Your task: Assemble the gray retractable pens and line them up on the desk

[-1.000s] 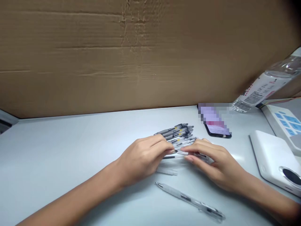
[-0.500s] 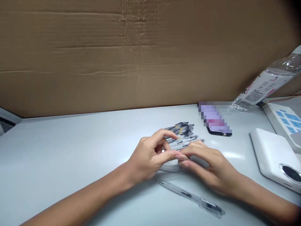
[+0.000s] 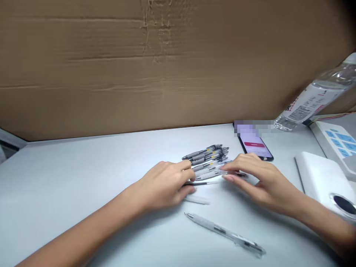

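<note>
My left hand [image 3: 169, 183] is closed low over the table, its thumb and fingers on a thin pen refill [image 3: 202, 183] with a dark section and a clear end. Just below that hand lies a translucent grey pen barrel piece [image 3: 197, 200], partly covered by the fingers. My right hand [image 3: 254, 181] pinches a clear pen part [image 3: 241, 174] with a dark end; the fingers hide some of it. Several click pens [image 3: 205, 155] with grey grips lie side by side behind the hands. Nearer to me, a single clear pen [image 3: 225, 234] lies slanted on the table.
A phone [image 3: 254, 142] with a lit screen lies behind my right hand. At the right are a white device [image 3: 322, 181] with a dark oval and a white box with blue labels [image 3: 340, 141]. A tilted water bottle [image 3: 311, 100] leans near the cardboard wall [image 3: 116, 70].
My hands, together before, have moved apart: the left down and leftward with the refill, the right slightly to the right with the clear part. The single clear pen stays put.
</note>
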`<state>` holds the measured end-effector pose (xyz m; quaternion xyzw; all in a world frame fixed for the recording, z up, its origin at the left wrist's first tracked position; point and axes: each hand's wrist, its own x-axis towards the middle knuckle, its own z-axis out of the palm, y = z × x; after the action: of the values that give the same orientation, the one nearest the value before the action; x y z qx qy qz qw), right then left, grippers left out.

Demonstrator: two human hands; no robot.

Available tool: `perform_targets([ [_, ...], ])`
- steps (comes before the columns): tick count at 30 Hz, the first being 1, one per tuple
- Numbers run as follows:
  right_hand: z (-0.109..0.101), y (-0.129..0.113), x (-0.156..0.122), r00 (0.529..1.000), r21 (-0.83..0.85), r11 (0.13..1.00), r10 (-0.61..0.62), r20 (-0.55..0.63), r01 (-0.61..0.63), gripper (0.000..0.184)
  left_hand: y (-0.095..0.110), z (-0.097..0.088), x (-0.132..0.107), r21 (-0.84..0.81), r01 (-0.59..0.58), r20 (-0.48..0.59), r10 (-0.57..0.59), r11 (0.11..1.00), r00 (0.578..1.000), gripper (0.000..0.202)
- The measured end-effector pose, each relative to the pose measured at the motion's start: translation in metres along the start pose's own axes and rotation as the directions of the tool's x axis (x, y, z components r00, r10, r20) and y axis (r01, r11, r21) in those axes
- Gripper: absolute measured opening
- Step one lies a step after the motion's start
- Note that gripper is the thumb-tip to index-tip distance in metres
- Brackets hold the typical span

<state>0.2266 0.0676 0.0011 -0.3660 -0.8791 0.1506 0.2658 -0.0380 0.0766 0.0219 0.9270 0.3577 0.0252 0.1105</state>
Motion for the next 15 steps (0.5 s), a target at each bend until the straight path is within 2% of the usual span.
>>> perform_targets([
  [4,-0.005,0.004,0.001,0.997,-0.057,0.998,0.002,0.076,0.002,0.017,0.004,0.0,0.0,0.144,-0.054,0.096,0.04,0.988,0.995,0.019],
  [10,-0.002,0.002,0.002,0.985,0.004,0.998,0.062,0.161,-0.064,0.021,0.008,0.002,-0.003,0.242,-0.123,0.158,0.086,0.962,0.984,0.021],
  [12,-0.002,0.003,0.003,0.984,0.024,0.996,0.082,0.161,-0.087,0.021,0.01,-0.001,-0.004,0.245,-0.098,0.148,0.063,0.964,0.987,0.017],
  [15,-0.003,0.005,0.003,0.984,0.053,0.993,0.096,0.151,-0.105,0.022,0.011,-0.007,-0.005,0.251,-0.036,0.066,0.02,0.967,0.998,0.012],
])
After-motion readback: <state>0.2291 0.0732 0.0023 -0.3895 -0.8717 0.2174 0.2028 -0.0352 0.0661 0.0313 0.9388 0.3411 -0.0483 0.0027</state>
